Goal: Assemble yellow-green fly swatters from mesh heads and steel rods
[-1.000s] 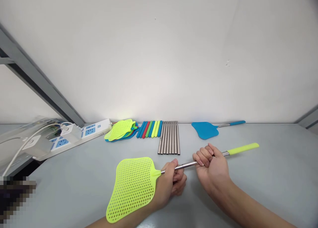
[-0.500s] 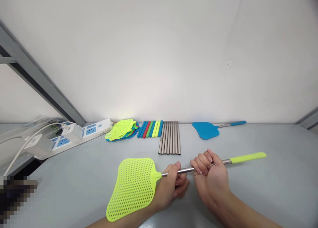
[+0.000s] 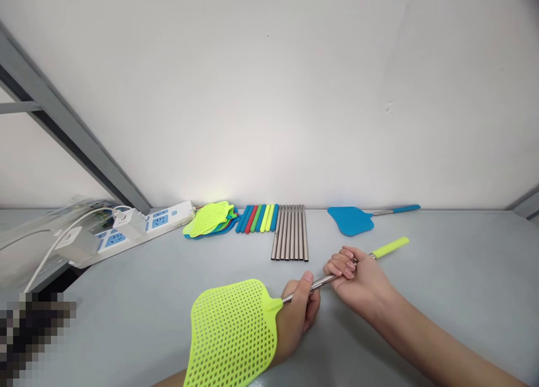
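Note:
Both hands grip a yellow-green fly swatter [image 3: 233,328] by its metal rod, above the grey table. My left hand [image 3: 301,305] is closed around the rod just behind the perforated head, which covers part of my left wrist. Farther up the rod, my right hand [image 3: 351,272] is closed with curled fingers, close to the yellow-green handle sleeve. The swatter slants, its handle end up to the right and its head down to the left.
Along the wall lie a stack of swatter heads [image 3: 208,219], a row of coloured handle sleeves [image 3: 257,218], several metal rods [image 3: 290,233] and a blue fly swatter [image 3: 351,221]. A power strip [image 3: 174,214] with plugged-in chargers and white cables sits at left on the grey table [image 3: 138,303].
The swatter has tilted more steeply, its head lower and nearer and its handle end shifted left and up. My right hand now sits closer to the handle sleeve.

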`<state>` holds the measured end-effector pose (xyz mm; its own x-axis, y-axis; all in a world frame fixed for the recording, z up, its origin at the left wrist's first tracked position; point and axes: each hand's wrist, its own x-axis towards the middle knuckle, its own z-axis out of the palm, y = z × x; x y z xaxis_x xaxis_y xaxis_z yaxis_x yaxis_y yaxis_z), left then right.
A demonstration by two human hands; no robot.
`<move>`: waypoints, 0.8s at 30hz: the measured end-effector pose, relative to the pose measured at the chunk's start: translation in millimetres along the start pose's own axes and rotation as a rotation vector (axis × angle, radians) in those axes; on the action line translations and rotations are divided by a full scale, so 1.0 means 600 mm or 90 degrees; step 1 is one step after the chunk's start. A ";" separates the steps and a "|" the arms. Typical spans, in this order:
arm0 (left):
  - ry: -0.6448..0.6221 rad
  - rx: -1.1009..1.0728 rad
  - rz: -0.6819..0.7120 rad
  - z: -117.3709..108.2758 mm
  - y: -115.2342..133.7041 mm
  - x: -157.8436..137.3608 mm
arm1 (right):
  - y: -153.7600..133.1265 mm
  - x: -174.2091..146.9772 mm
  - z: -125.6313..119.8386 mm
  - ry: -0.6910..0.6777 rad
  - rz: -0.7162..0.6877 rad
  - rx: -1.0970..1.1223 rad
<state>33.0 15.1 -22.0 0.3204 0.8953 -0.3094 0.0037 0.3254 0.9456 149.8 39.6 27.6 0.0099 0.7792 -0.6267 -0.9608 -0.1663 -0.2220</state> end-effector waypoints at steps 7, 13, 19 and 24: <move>0.078 -0.068 0.079 -0.005 0.016 0.007 | -0.007 0.004 0.005 -0.004 -0.015 -0.018; 0.083 -0.148 0.137 -0.018 0.006 0.016 | -0.015 0.006 0.007 -0.046 -0.070 -0.079; 0.163 -0.192 0.121 -0.021 0.008 0.019 | -0.016 0.007 0.007 -0.011 -0.044 -0.003; 0.198 -0.201 0.118 -0.021 0.015 0.023 | -0.012 0.007 0.003 -0.008 -0.045 0.000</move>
<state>25.6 34.1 -18.8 -0.0102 0.9799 -0.1993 -0.3297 0.1849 0.9258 156.5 45.1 27.8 0.0739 0.7968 -0.5998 -0.9577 -0.1111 -0.2655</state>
